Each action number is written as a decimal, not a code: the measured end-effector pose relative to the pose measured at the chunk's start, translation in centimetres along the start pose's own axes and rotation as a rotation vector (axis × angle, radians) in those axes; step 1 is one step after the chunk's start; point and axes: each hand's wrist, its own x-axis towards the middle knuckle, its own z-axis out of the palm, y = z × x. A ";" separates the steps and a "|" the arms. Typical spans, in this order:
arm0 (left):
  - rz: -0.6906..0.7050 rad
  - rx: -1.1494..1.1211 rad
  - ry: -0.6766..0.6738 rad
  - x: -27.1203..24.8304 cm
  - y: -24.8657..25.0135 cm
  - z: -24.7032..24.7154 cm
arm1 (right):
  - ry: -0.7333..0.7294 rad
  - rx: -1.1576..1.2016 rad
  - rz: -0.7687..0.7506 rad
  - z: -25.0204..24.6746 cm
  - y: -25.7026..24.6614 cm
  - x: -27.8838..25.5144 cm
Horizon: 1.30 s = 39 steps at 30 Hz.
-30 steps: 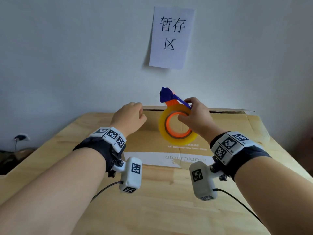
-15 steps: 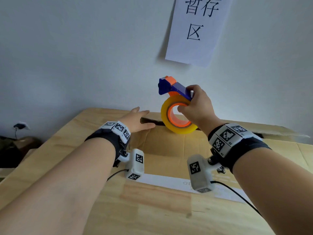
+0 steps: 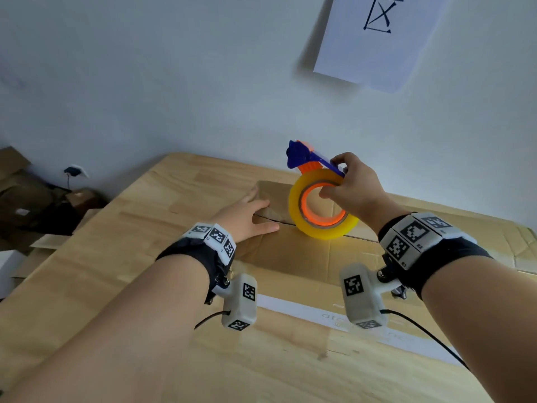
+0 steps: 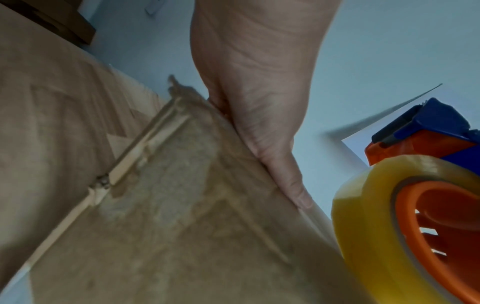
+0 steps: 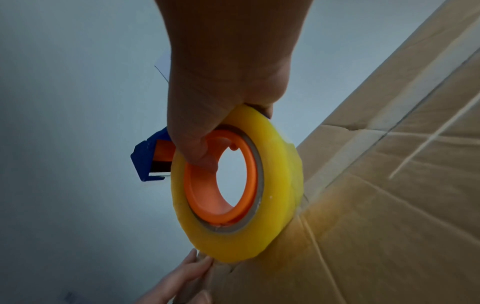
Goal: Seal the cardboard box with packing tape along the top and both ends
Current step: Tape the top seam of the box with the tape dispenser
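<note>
our right hand (image 3: 353, 189) clasps the tape dispenser (image 3: 318, 203) on the cardboard box (image 3: 305, 257) seam, left hand (image 3: 247, 215) flat beside it; taping seems barely begun.

I am counting one cardboard box (image 3: 305, 254) lying on one wooden table (image 3: 122, 286), and one roll of yellow packing tape (image 3: 321, 207) sitting in one blue-and-orange dispenser (image 3: 308, 159). Two hands are showing, a left hand (image 3: 244, 216) and a right hand (image 3: 357, 187), each wearing one wrist camera. One paper sign (image 3: 377, 39) is hanging on the wall (only part of it is showing), and one wall socket (image 3: 74, 171) is sitting at the far left.
</note>
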 end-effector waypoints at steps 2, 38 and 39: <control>-0.003 -0.024 -0.001 -1.3 0.1 0.5 | -0.036 0.008 0.000 -0.1 -0.2 -0.7; -0.104 -1.411 -0.407 -9.3 -1.2 -4.4 | -0.221 -0.461 -0.008 1.3 -8.0 -11.2; -0.101 -1.436 -0.394 -9.3 -1.3 -4.4 | -0.222 -0.465 -0.012 1.4 -7.9 -11.2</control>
